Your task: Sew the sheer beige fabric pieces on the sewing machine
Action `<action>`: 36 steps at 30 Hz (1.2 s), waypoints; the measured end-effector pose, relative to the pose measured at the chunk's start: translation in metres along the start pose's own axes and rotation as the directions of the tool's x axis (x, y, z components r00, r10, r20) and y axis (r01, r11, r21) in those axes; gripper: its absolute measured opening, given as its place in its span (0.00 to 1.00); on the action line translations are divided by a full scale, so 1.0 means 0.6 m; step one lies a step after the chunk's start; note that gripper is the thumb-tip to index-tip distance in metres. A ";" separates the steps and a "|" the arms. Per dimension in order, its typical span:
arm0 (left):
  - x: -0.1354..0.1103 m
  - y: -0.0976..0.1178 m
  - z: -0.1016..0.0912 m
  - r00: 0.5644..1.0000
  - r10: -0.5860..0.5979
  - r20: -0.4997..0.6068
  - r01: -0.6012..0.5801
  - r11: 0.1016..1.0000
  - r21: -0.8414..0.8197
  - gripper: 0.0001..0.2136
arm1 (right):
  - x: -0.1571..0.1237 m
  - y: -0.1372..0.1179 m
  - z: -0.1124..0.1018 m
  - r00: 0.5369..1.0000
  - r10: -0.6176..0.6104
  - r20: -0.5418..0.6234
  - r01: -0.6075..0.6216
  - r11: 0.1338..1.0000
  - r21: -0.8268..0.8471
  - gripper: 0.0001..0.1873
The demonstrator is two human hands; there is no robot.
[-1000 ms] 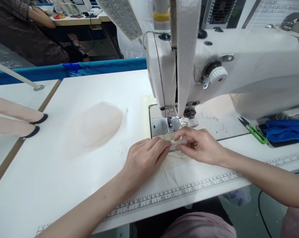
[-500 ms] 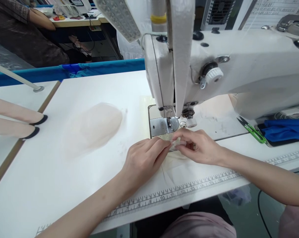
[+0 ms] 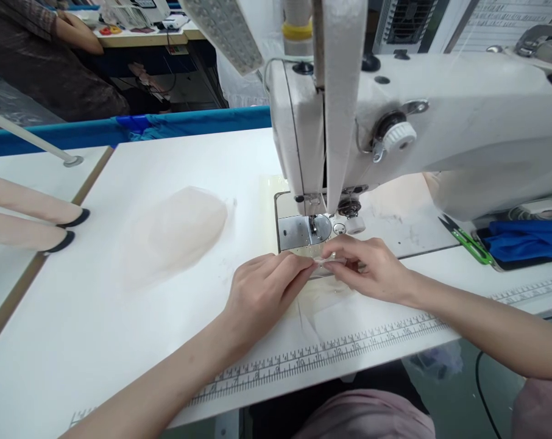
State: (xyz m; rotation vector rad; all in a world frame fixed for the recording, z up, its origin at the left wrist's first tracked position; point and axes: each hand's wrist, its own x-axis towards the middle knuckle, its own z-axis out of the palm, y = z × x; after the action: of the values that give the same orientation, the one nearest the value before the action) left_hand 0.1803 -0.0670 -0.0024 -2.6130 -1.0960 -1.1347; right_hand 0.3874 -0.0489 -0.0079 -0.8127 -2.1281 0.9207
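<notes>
Just in front of the needle plate (image 3: 294,231) of a white sewing machine (image 3: 395,122), both hands pinch a thin, sheer piece of fabric (image 3: 322,263). My left hand (image 3: 267,283) lies low over the table, its thumb and fingers closed at the fabric's left side. From the right, my right hand (image 3: 371,268) grips the same piece between thumb and forefinger, the other fingers curled under. The fabric is see-through, and its lower part spreads on the table towards me. How its edge is folded between the fingertips is too small to make out.
Another sheer, skin-toned fabric piece (image 3: 184,231) lies left on the white table (image 3: 97,317). Green-handled thread snips (image 3: 470,241) and a blue cloth (image 3: 527,238) are at the right. A printed ruler (image 3: 303,363) runs along the front edge. A person (image 3: 52,61) is beyond the table.
My hands stay at nearly the same spot, with the fabric between the fingertips shifted slightly and drawn flatter. The whole view has moved a little.
</notes>
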 end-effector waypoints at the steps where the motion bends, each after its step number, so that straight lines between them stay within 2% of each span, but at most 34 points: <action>1: 0.000 0.000 0.000 1.000 0.001 0.004 -0.001 1.000 0.000 0.04 | 0.000 0.000 0.001 1.000 -0.010 0.001 0.010 1.000 -0.010 0.05; 9: -0.002 0.000 -0.002 1.000 0.023 0.004 -0.023 1.000 0.020 0.04 | 0.002 0.000 0.000 0.999 -0.009 0.049 0.012 0.998 -0.059 0.08; 17: -0.003 -0.002 -0.002 1.000 -0.010 0.026 0.010 1.000 -0.010 0.03 | 0.005 -0.003 -0.002 0.997 -0.070 -0.032 0.069 0.997 -0.044 0.07; 19: -0.002 0.000 -0.001 0.997 -0.059 0.051 0.061 0.997 -0.044 0.02 | 0.004 0.001 -0.001 0.988 -0.137 -0.065 0.130 0.987 -0.098 0.06; 22: 0.000 0.005 -0.002 0.977 -0.159 0.142 0.182 0.969 -0.166 0.07 | 0.000 0.009 0.001 0.953 -0.287 -0.097 0.251 0.927 -0.278 0.05; 24: 0.002 0.008 -0.003 0.950 -0.229 0.210 0.283 0.919 -0.275 0.07 | -0.003 0.012 0.000 0.926 -0.366 -0.086 0.303 0.862 -0.407 0.04; 26: 0.005 0.010 -0.006 0.910 -0.311 0.272 0.398 0.837 -0.374 0.04 | -0.005 0.011 -0.002 0.919 -0.388 -0.064 0.315 0.825 -0.470 0.05; 29: 0.012 0.013 -0.013 0.822 -0.401 0.404 0.561 0.690 -0.457 0.03 | -0.004 -0.001 -0.010 0.953 -0.300 -0.044 0.261 0.886 -0.384 0.07; 30: 0.015 0.013 -0.016 0.789 -0.405 0.462 0.604 0.645 -0.467 0.04 | -0.002 -0.008 -0.014 0.973 -0.229 -0.025 0.211 0.928 -0.306 0.07; 32: 0.021 0.014 -0.020 0.720 -0.383 0.578 0.678 0.567 -0.468 0.07 | 0.002 -0.024 -0.023 0.998 -0.029 0.058 0.036 0.992 -0.118 0.08; 34: 0.023 0.014 -0.020 0.671 -0.349 0.654 0.715 0.538 -0.447 0.08 | 0.008 -0.038 -0.029 0.965 0.188 0.184 -0.194 0.981 0.016 0.08; 35: 0.023 0.013 -0.018 0.671 -0.340 0.659 0.709 0.556 -0.434 0.08 | 0.011 -0.042 -0.030 0.937 0.264 0.231 -0.279 0.960 0.036 0.08; 36: 0.021 0.012 -0.014 0.691 -0.341 0.638 0.681 0.602 -0.416 0.08 | 0.014 -0.044 -0.029 0.916 0.314 0.251 -0.330 0.944 0.022 0.08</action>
State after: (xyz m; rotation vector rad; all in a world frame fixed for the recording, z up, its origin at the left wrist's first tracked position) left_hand 0.1857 -0.0679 0.0135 -3.3542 -2.0526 -1.0525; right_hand 0.3889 -0.0510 0.0250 -1.0873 -2.1952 1.3137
